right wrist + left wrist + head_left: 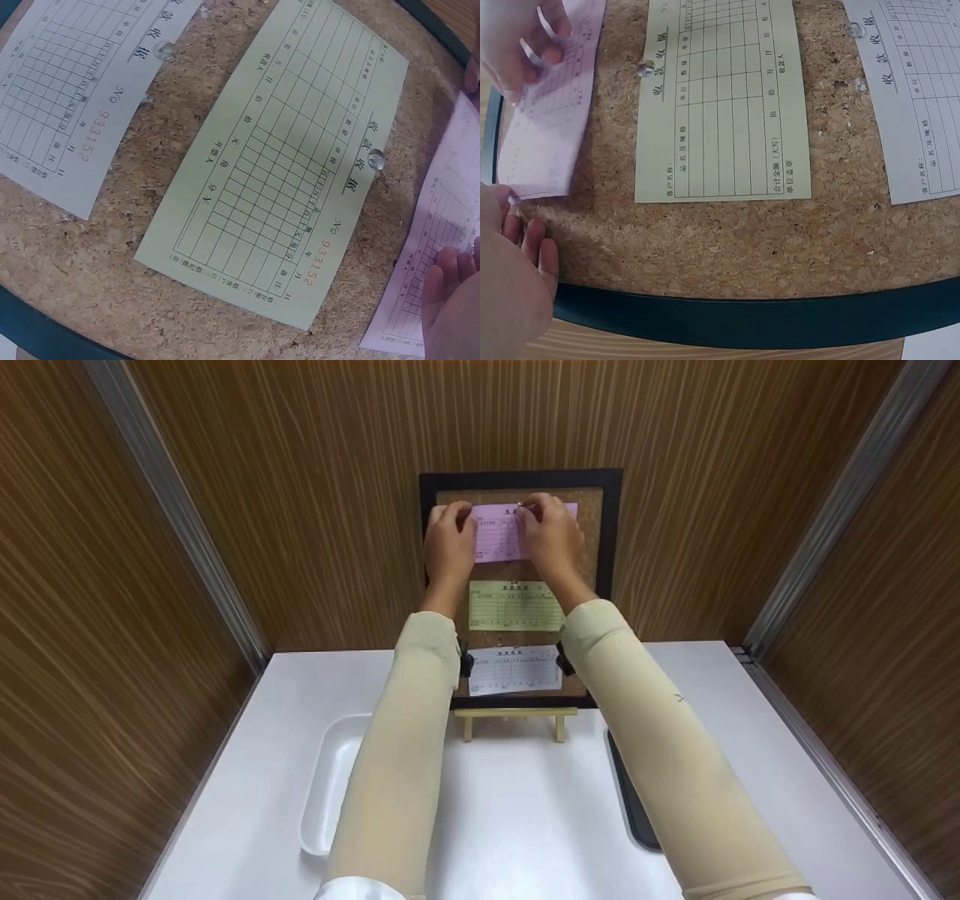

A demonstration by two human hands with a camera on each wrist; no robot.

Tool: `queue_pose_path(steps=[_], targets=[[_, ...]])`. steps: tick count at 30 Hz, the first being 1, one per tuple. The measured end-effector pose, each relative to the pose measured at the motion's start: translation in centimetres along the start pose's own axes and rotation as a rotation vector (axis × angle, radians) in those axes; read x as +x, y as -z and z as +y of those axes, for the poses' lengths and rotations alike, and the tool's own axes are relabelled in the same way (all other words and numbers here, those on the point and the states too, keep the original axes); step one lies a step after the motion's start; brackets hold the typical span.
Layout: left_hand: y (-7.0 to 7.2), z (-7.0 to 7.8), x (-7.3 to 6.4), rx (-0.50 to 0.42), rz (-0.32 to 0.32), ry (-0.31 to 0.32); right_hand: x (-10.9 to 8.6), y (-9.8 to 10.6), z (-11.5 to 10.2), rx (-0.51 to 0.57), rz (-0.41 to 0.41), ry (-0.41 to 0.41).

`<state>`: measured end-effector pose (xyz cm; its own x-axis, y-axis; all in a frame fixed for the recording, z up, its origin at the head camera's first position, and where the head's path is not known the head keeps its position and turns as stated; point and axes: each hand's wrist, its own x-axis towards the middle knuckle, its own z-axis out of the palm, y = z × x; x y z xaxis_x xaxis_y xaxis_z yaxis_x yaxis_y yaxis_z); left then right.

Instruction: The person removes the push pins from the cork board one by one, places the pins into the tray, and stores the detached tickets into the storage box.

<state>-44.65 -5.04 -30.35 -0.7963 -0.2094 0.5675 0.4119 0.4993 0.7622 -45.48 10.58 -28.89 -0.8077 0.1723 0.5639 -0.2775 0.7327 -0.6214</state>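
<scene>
A pink receipt slip [496, 540] lies against the upper part of a cork board [592, 521]. My left hand [451, 544] pinches its upper left corner between thumb and fingers, as the left wrist view [514, 289] also shows. At the slip's top middle, my right hand [555, 536] pinches a small shiny push pin [522, 504], mostly covered by the fingertips. Lower down, a yellow-green slip [514, 613] is fixed by a clear push pin [376, 160]. Beneath that, a white slip [517, 669] has its own clear pin [164, 50].
The board's black frame [611, 540] stands on a small wooden easel [517, 712] near the back wall. A white tray [313, 810] lies at the left, partly behind the left sleeve. By the right sleeve lies a black tray [634, 810]. Wood-grain panels enclose the table.
</scene>
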Motion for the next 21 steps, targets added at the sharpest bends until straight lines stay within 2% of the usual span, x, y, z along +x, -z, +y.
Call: queue_pose_path(steps=[8,21], targets=[[0.15,0.28,-0.11,0.004,0.007,0.022,0.25,0.02,-0.4,-0.008,-0.019,-0.032],[0.26,0.61,-0.16,-0.108,-0.006,0.069,0.2,0.31,-0.47,-0.021,-0.026,-0.048]])
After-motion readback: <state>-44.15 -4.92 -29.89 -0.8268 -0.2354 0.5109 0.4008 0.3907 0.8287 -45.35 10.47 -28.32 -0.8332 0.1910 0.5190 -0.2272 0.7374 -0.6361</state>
